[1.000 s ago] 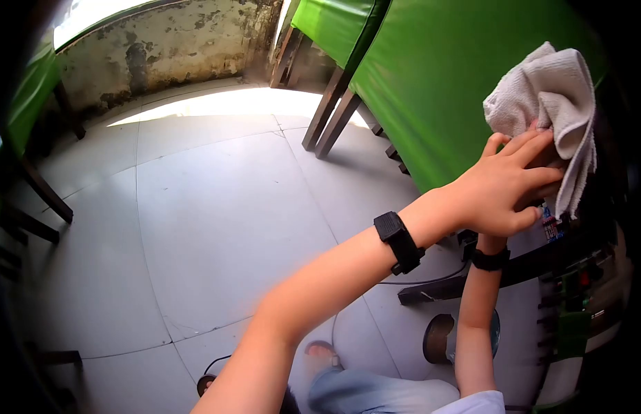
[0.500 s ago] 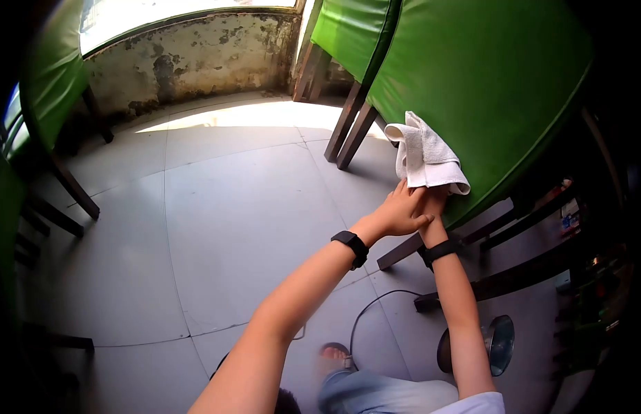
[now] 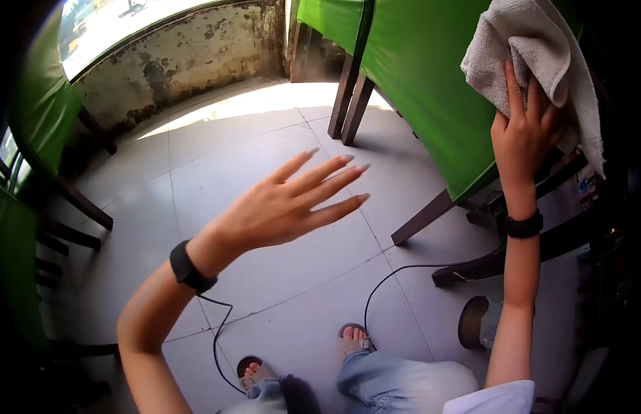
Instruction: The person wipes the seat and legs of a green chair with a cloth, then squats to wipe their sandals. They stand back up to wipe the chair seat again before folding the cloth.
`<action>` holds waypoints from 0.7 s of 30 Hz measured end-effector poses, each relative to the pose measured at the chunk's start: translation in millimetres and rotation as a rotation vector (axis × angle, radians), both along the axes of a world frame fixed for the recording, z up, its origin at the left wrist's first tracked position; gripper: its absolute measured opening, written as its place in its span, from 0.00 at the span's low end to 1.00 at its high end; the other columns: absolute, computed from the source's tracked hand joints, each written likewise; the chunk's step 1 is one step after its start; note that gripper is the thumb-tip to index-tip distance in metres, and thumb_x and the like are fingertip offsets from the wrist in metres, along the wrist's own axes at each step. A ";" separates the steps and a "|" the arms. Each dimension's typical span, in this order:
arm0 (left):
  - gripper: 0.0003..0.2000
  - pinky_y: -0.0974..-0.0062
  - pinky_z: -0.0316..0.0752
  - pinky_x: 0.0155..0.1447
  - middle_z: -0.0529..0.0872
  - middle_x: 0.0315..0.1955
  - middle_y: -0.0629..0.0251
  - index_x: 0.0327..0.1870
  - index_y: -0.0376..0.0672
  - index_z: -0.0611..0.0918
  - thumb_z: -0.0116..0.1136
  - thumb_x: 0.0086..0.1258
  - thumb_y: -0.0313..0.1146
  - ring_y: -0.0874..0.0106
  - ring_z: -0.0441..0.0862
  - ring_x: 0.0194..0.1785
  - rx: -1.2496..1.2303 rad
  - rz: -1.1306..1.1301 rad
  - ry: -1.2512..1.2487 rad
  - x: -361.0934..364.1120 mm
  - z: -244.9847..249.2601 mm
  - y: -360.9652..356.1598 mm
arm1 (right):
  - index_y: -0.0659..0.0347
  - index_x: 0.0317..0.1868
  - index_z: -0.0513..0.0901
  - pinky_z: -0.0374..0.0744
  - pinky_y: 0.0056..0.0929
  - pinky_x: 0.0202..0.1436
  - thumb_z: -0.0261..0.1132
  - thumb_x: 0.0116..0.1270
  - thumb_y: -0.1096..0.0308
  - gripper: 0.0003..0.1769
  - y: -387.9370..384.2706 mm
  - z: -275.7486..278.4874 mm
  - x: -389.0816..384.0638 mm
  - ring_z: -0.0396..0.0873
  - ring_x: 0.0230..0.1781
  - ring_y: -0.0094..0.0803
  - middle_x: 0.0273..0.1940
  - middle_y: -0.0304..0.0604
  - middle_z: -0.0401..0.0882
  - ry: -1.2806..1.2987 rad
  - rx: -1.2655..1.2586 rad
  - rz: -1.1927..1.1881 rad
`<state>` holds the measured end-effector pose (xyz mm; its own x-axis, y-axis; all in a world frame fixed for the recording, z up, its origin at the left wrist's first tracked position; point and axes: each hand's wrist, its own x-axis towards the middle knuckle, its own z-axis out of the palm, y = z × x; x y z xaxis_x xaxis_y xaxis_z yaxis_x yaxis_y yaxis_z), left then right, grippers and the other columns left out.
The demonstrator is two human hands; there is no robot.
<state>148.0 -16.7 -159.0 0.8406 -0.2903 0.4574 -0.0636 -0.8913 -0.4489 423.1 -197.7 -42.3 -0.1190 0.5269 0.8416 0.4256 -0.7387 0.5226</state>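
Observation:
My left hand (image 3: 289, 203) hovers over the tiled floor with its fingers spread and nothing in it. At the upper right, my right hand (image 3: 527, 141) has hold of a white terry cloth (image 3: 489, 65) and presses it near the edge of a green padded chair back (image 3: 420, 83). The index finger lies along a fold, and the cloth's far end hangs down past the hand. Some of the right fingers are hidden by the cloth. Each wrist wears a black band.
Dark wooden chair legs (image 3: 422, 217) stand below the green chair. More green chairs (image 3: 41, 131) line the left side. A black cable (image 3: 386, 279) runs across the floor near my feet. A metal bowl-like thing (image 3: 474, 323) sits beside my right arm.
My left hand has come away from the right hand, moving left with its fingers spreading. My right hand has carried the cloth up and right along the green chair back.

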 end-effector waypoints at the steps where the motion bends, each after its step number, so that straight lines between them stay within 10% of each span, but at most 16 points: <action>1: 0.25 0.61 0.54 0.76 0.62 0.71 0.71 0.67 0.63 0.67 0.54 0.69 0.36 0.71 0.57 0.74 0.091 0.047 0.186 -35.3 -10.8 20.3 | 0.40 0.64 0.73 0.58 0.58 0.66 0.67 0.49 0.70 0.37 -6.4 -4.1 5.6 0.58 0.72 0.42 0.63 0.31 0.70 0.030 -0.075 -0.004; 5: 0.16 0.61 0.61 0.73 0.70 0.64 0.65 0.56 0.50 0.76 0.56 0.66 0.32 0.65 0.64 0.69 0.439 0.391 0.762 -205.9 3.9 138.4 | 0.48 0.64 0.71 0.62 0.50 0.68 0.67 0.57 0.63 0.32 -53.1 -54.7 47.1 0.63 0.68 0.48 0.65 0.44 0.68 0.198 -0.349 -0.054; 11: 0.13 0.60 0.67 0.67 0.76 0.56 0.58 0.45 0.38 0.80 0.60 0.57 0.20 0.59 0.71 0.63 0.131 0.632 0.066 -220.8 117.8 152.0 | 0.51 0.61 0.73 0.69 0.49 0.62 0.72 0.55 0.60 0.32 -15.4 -24.4 18.4 0.70 0.60 0.53 0.59 0.50 0.71 0.188 -0.247 -0.023; 14: 0.13 0.60 0.68 0.66 0.79 0.53 0.64 0.47 0.47 0.81 0.59 0.60 0.27 0.65 0.74 0.61 0.037 0.513 0.217 -168.7 145.5 91.4 | 0.55 0.61 0.72 0.66 0.54 0.64 0.73 0.54 0.63 0.33 15.9 35.3 -0.4 0.69 0.60 0.57 0.59 0.53 0.70 0.154 -0.206 0.040; 17: 0.18 0.59 0.66 0.66 0.78 0.54 0.60 0.57 0.51 0.77 0.60 0.65 0.36 0.62 0.71 0.63 -0.180 0.233 0.525 -153.5 156.8 40.8 | 0.63 0.67 0.63 0.61 0.40 0.70 0.65 0.64 0.65 0.33 21.8 69.8 -5.6 0.64 0.65 0.44 0.64 0.49 0.65 0.640 -0.112 0.258; 19: 0.32 0.54 0.62 0.67 0.70 0.64 0.55 0.68 0.49 0.66 0.61 0.60 0.33 0.59 0.67 0.67 -0.545 0.137 0.472 -145.9 133.9 16.2 | 0.64 0.70 0.57 0.56 0.29 0.74 0.61 0.69 0.64 0.34 29.1 106.2 -30.6 0.60 0.68 0.35 0.67 0.46 0.62 1.580 0.093 0.720; 21: 0.22 0.59 0.69 0.64 0.75 0.57 0.55 0.57 0.45 0.74 0.61 0.61 0.32 0.57 0.73 0.61 -0.555 0.116 0.486 -122.1 139.6 -5.5 | 0.64 0.71 0.55 0.54 0.29 0.74 0.57 0.69 0.65 0.34 48.4 159.7 -50.4 0.60 0.69 0.35 0.70 0.46 0.58 1.870 -0.105 0.677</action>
